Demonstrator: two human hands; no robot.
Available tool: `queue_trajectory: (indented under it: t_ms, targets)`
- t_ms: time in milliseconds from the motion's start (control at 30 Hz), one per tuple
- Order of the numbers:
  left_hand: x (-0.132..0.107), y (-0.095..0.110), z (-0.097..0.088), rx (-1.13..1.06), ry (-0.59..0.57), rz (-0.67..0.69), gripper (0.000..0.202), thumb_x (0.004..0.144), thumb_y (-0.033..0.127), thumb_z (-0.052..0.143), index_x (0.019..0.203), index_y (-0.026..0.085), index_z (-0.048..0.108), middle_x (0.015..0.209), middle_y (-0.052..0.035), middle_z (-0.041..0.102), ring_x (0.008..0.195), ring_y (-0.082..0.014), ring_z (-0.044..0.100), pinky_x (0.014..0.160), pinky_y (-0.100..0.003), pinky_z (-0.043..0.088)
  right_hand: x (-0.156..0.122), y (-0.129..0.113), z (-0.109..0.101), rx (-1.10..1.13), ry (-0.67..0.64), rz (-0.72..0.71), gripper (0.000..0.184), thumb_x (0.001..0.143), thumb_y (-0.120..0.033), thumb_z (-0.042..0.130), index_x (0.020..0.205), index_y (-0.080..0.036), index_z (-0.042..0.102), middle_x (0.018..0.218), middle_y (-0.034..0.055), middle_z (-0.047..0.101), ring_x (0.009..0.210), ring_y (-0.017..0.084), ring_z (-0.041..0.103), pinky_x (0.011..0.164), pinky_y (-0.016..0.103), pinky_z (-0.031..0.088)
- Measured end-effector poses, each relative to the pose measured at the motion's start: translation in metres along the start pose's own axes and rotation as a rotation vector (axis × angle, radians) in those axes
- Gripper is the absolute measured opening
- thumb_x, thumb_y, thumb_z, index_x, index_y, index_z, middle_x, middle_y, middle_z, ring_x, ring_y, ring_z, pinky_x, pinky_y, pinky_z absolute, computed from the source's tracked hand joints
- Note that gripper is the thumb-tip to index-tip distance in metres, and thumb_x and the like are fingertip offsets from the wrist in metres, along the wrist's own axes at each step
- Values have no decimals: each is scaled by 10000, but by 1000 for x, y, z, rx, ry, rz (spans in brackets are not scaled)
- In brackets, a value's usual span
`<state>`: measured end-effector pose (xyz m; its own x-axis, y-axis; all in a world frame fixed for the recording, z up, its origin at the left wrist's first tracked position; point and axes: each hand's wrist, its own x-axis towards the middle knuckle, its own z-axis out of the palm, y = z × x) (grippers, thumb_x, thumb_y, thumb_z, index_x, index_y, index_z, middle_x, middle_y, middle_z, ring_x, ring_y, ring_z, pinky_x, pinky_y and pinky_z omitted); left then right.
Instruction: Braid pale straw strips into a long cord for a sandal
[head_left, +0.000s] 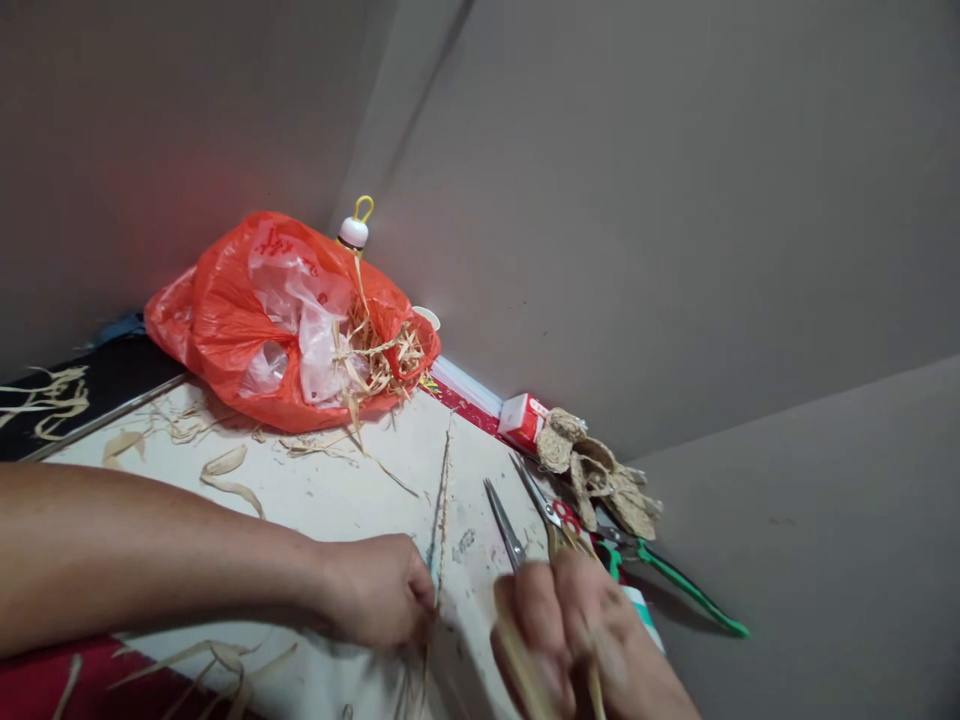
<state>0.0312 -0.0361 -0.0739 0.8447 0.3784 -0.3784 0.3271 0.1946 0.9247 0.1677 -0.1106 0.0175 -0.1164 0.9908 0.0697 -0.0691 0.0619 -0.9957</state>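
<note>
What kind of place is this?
Likely a home craft corner for straw weaving: a worktable set against plain walls, loose straw strips across it, a red bag stuffed with straw scraps, plus scissors and small woven pieces at the edge.

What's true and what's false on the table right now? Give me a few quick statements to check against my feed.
1. The left hand pinches a thin braided strand. True.
2. The scissors lie shut. False: their blades are spread open.
3. The plastic bag is blue. False: it is orange, with straw spilling out.
4. The right hand, blurred, has its grip on straw strips. True.
5. The woven straw pieces lie by the wall, near the green-handled tool. True.
</note>
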Motion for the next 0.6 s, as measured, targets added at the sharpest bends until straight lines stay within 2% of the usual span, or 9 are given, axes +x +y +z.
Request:
queue_trajectory:
  t_ms: [67, 133, 167, 233, 300, 400, 467, 533, 600]
  targets:
    - [-2, 2, 0, 47, 15, 15, 51, 586, 188, 524, 565, 165, 564, 480, 55, 450, 476, -81, 370, 441, -201, 266, 11, 4, -8, 261, 257, 142, 169, 742, -365, 721, 730, -226, 625, 723, -1, 656, 514, 71, 569, 479, 157, 494]
    - [-3, 4, -2, 64, 11, -1, 70, 588, 220, 536, 583, 165, 578, 485, 48, 471, 477, -88, 388, 434, -201, 269, 21, 8, -21, 449, 471, 228, 192, 660, -248, 788, 787, -201, 651, 788, 1, 671, 635, 76, 621, 583, 153, 530]
    - [-4, 4, -2, 63, 9, -13, 83, 592, 240, 539, 583, 167, 576, 485, 46, 475, 471, -89, 388, 429, -202, 268, 26, 11, -31, 489, 574, 236, 237, 628, -211, 798, 822, -183, 663, 793, 8, 679, 649, 83, 632, 585, 153, 538]
    - [-4, 4, -3, 61, 6, -23, 100, 597, 265, 538, 586, 171, 568, 485, 44, 476, 460, -89, 382, 423, -203, 271, 35, 18, -53, 540, 673, 275, 270, 624, -165, 769, 873, -134, 669, 780, 30, 680, 660, 95, 639, 600, 164, 555]
    - [-4, 4, -3, 71, 12, -27, 101, 597, 268, 539, 594, 172, 570, 481, 45, 471, 452, -90, 369, 416, -205, 269, 42, 27, -79, 509, 819, 227, 189, 655, -132, 709, 838, -109, 665, 756, 38, 681, 639, 93, 647, 602, 161, 564]
    - [-4, 4, -3, 67, 14, -49, 101, 600, 263, 546, 612, 172, 585, 476, 47, 463, 445, -89, 358, 409, -209, 260, 51, 40, -114, 288, 932, 108, 68, 683, -110, 664, 748, -109, 644, 644, 20, 659, 488, 69, 603, 456, 121, 528]
    - [-4, 4, -2, 60, 18, -66, 93, 603, 261, 543, 603, 174, 578, 468, 51, 449, 433, -83, 343, 399, -207, 243, 60, 45, -126, 222, 971, 15, 99, 674, -117, 690, 677, -137, 593, 585, -25, 631, 455, 51, 586, 440, 91, 508]
    - [-5, 5, -2, 40, 9, -60, 76, 600, 247, 545, 584, 174, 560, 469, 55, 444, 431, -73, 338, 398, -196, 238, 74, 45, -126, 183, 983, -88, 179, 660, -146, 726, 659, -161, 548, 590, -61, 626, 488, 38, 599, 473, 76, 507]
    - [-5, 6, -1, 39, -10, -49, 65, 597, 230, 544, 574, 170, 554, 477, 55, 457, 439, -67, 353, 404, -185, 249, 90, 40, -111, 145, 952, -177, 213, 644, -189, 757, 677, -176, 548, 636, -73, 642, 567, 43, 631, 534, 90, 523]
